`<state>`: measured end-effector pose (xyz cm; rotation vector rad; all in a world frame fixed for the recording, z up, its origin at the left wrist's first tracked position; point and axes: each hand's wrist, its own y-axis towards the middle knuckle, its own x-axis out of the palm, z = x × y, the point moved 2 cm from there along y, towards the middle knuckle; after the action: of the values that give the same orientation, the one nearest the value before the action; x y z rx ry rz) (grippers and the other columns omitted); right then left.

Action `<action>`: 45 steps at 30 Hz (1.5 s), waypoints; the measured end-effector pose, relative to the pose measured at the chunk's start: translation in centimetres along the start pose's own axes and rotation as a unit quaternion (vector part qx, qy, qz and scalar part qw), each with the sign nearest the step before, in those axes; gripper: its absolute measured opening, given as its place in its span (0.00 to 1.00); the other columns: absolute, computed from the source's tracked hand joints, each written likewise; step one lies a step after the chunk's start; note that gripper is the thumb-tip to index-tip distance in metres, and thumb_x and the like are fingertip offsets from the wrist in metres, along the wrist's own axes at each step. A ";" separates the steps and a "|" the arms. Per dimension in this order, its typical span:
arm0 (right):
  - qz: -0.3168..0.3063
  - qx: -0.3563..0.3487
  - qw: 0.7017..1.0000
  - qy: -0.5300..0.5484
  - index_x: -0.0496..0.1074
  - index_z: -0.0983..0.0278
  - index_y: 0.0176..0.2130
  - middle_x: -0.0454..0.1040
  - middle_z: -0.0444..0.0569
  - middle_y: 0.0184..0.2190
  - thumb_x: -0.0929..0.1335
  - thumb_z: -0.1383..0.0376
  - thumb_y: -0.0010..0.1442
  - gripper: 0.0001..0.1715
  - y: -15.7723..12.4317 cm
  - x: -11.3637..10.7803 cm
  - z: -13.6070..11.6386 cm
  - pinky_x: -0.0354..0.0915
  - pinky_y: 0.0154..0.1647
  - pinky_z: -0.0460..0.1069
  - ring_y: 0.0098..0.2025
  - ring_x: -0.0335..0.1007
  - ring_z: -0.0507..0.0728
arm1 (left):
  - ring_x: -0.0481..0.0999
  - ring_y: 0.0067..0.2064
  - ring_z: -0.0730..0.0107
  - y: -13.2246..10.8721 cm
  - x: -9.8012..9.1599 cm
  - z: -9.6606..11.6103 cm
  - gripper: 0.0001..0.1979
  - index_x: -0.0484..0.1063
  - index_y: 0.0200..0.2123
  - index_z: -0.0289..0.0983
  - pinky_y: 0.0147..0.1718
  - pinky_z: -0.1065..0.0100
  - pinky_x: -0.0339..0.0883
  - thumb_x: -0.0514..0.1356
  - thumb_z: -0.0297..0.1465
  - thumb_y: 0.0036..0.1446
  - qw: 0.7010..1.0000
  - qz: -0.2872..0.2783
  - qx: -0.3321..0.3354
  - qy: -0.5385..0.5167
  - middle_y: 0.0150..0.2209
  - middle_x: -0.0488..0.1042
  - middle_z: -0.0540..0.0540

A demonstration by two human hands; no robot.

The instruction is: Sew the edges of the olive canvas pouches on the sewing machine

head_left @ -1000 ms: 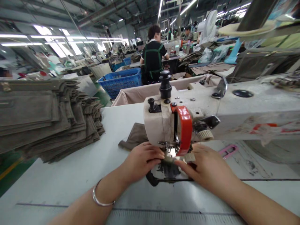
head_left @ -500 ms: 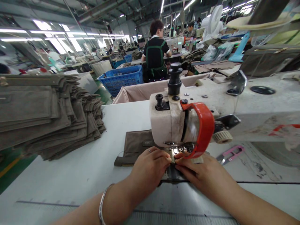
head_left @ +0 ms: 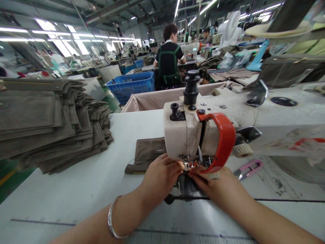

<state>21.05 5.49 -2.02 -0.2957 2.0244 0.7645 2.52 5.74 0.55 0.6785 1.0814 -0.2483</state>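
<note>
Grey-brown fabric piece (head_left: 147, 152), lying flat just left of the sewing machine (head_left: 176, 135), right up against my left hand (head_left: 161, 178).
The part I see reaches out beyond my left knuckles and passes out of sight behind them and the sewing machine's head; its near edge is a thick band. My left thumb and fingers are bunched together beside the sewing machine's needle, but I cannot tell whether they pinch the cloth. My right hand (head_left: 220, 184) is bent in from the needle's other side, fingertips partly behind the red guard (head_left: 225, 135), so its grip is hidden too. Pink-handled snips (head_left: 250, 169) lie right of the sewing machine's needle; a stack of similar pieces (head_left: 48, 125) sits well left of the machine.
</note>
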 end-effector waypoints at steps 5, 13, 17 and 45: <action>0.000 0.004 1.000 -0.001 0.77 0.64 0.38 0.77 0.53 0.36 0.65 0.68 0.62 0.10 0.1 0.1 0.1 0.70 0.40 0.57 0.39 0.74 0.63 | 0.76 0.40 0.64 -0.1 0.3 -0.3 0.05 0.77 0.36 0.40 0.44 0.64 0.70 0.64 0.25 0.56 1.000 0.014 -0.008 -0.003 0.38 0.79 0.49; -0.002 0.007 1.000 -0.004 0.77 0.62 0.38 0.78 0.52 0.37 0.67 0.70 0.59 0.09 0.1 0.0 -0.2 0.70 0.40 0.55 0.39 0.74 0.62 | 0.76 0.43 0.64 -0.2 0.2 -0.4 0.06 0.77 0.36 0.41 0.47 0.64 0.69 0.64 0.25 0.56 1.000 0.000 -0.014 -0.021 0.37 0.78 0.49; -0.007 0.014 1.000 0.000 0.77 0.63 0.38 0.77 0.53 0.37 0.66 0.70 0.60 0.09 0.2 0.0 -0.3 0.70 0.40 0.54 0.39 0.74 0.61 | 0.76 0.42 0.63 -0.1 0.3 -0.5 0.06 0.77 0.36 0.40 0.46 0.63 0.69 0.64 0.25 0.56 1.000 -0.003 -0.020 -0.018 0.36 0.78 0.49; 0.036 0.016 0.999 0.031 0.73 0.58 0.39 0.75 0.45 0.42 0.65 0.72 0.59 0.11 0.8 -1.7 -1.4 0.66 0.47 0.46 0.46 0.71 0.54 | 0.72 0.50 0.51 -1.9 -0.7 -2.5 0.25 0.71 0.53 0.42 0.49 0.53 0.69 0.65 0.43 0.53 0.996 -0.048 -0.051 0.059 0.49 0.73 0.41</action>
<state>20.64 5.12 0.25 -0.2313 2.1143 0.7758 -0.61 5.77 -0.27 0.5552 1.2336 -0.2354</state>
